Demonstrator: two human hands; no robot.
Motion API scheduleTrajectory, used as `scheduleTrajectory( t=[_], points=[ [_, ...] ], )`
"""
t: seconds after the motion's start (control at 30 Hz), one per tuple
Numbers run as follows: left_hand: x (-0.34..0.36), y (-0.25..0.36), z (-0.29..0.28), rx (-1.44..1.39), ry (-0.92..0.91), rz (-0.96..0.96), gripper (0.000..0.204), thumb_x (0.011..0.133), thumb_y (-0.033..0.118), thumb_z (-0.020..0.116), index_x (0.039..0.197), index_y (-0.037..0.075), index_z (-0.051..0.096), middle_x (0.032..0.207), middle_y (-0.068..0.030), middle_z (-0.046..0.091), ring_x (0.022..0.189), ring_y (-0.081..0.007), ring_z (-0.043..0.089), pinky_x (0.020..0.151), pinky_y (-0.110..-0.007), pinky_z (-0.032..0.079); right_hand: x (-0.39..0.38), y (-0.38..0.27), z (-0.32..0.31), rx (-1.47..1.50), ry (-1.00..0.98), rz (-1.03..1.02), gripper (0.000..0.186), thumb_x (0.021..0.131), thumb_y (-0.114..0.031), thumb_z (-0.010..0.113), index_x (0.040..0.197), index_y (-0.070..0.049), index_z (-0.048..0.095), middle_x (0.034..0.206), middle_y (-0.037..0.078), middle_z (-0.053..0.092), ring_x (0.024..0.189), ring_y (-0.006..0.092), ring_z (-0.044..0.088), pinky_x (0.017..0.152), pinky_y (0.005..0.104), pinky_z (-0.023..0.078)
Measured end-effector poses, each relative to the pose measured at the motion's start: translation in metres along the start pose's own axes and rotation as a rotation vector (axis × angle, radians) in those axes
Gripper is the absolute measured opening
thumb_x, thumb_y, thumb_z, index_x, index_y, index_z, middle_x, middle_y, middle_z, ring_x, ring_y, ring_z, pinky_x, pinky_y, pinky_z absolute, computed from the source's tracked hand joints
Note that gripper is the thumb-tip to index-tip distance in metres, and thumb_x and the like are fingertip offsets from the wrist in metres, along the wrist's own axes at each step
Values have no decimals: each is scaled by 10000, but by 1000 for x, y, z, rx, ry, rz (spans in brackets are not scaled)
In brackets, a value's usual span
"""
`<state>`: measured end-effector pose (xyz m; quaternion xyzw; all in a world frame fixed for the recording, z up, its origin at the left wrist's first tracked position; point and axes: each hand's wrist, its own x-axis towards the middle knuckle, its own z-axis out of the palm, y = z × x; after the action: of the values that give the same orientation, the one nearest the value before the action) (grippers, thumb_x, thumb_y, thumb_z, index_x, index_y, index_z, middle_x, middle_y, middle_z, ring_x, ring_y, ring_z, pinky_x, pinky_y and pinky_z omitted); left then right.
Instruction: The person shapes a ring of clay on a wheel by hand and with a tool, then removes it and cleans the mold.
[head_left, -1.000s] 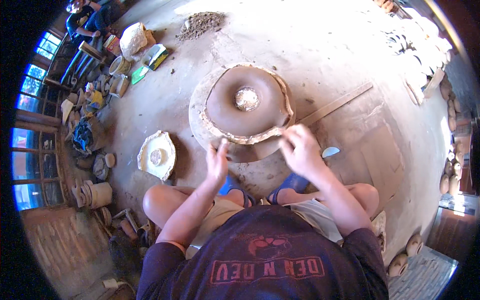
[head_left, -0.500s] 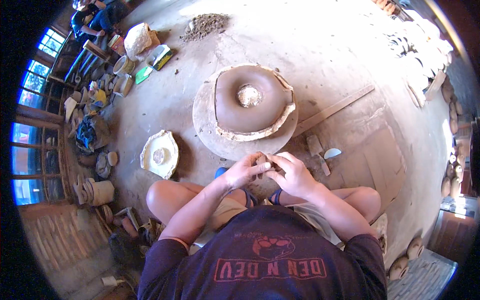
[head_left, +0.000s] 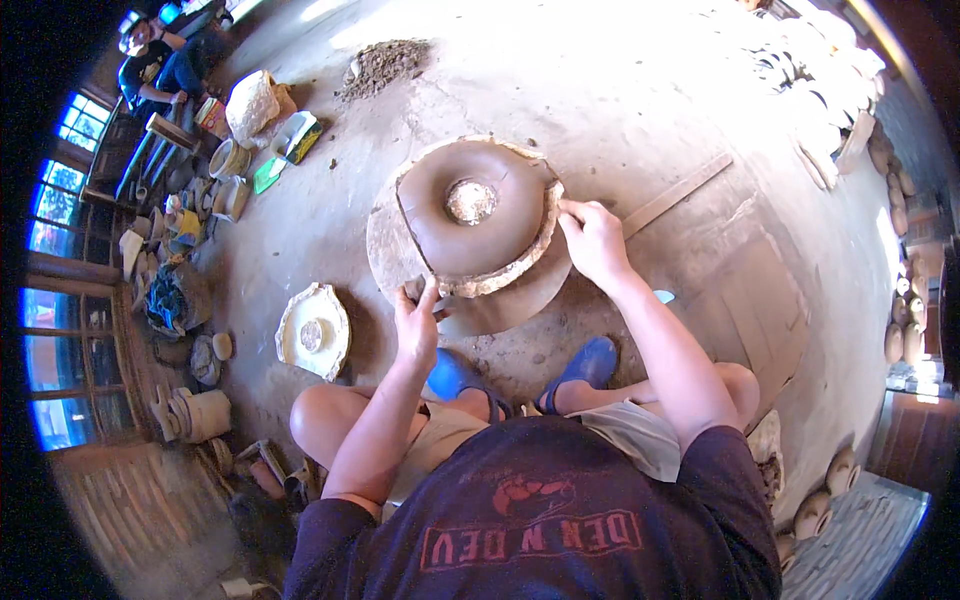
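A ring of smooth brown clay [head_left: 500,235] with a pale, crusted hub [head_left: 470,202] lies inside a rough plaster mould [head_left: 512,278] on a round board [head_left: 505,312]. My left hand [head_left: 417,310] is at the mould's near-left edge, its fingers closed on a small brown piece [head_left: 413,287], apparently clay. My right hand [head_left: 590,235] has its fingertips closed on the mould's right rim. A white plaster form [head_left: 295,330] with a central hub lies on the floor to the left.
A long plank [head_left: 680,190] lies at right. Pots, buckets [head_left: 228,160] and tools line the left wall; another person [head_left: 160,70] sits beyond them. A heap of dry clay [head_left: 385,68] is at the back; stacked pale pieces [head_left: 805,90] and pots [head_left: 828,497] line the right side.
Half a second ago both hands met over my feet around a small piece. They have since parted and moved up to the mould's left and right edges, the piece staying in my left hand.
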<state>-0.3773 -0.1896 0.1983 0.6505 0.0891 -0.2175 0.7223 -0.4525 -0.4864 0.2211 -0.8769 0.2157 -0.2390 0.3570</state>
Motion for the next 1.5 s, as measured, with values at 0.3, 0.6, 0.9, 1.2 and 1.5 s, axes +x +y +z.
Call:
scheduleTrajectory(
  t=[0.3, 0.6, 0.9, 1.2, 1.5],
  points=[
    [6, -31, 0, 120, -101, 120, 267, 973, 91, 747, 1167, 18, 578, 1036, -43, 676, 951, -143, 640, 910, -309, 517, 65, 17, 25, -104, -160, 6, 276, 904, -154, 663, 1107, -9, 781, 1037, 255, 743, 1015, 396, 728, 941, 450, 567],
    [3, -37, 14, 113, -117, 85, 275, 969, 96, 751, 1175, 7, 591, 1049, -53, 703, 948, -128, 637, 884, -305, 520, 39, 17, 28, -133, -208, -97, 276, 939, -96, 633, 1154, 33, 749, 994, 252, 692, 954, 402, 692, 874, 458, 544],
    [-6, -37, 31, 10, -169, 77, 253, 1051, 191, 668, 1198, 2, 585, 1042, -51, 697, 942, -118, 633, 871, -302, 529, -12, -5, 40, -55, -109, -11, 287, 943, -65, 626, 1188, 44, 726, 1002, 239, 658, 929, 395, 669, 837, 451, 545],
    [-30, -19, 18, 179, -472, -69, 331, 1112, 396, 540, 1122, 74, 616, 986, -42, 667, 824, -133, 618, 717, -303, 525, -78, -79, -6, 74, -274, -237, 452, 947, -227, 705, 1328, 14, 659, 1204, 224, 624, 1115, 399, 632, 959, 446, 542],
    [-44, 17, 28, 203, -926, -454, 544, 1070, 606, 501, 1205, 97, 638, 845, 32, 560, 706, -68, 491, 616, -226, 398, -103, -64, -19, -80, -483, -624, 203, 946, -210, 710, 1024, -25, 674, 910, 120, 631, 862, 321, 666, 745, 419, 587]
  ],
)
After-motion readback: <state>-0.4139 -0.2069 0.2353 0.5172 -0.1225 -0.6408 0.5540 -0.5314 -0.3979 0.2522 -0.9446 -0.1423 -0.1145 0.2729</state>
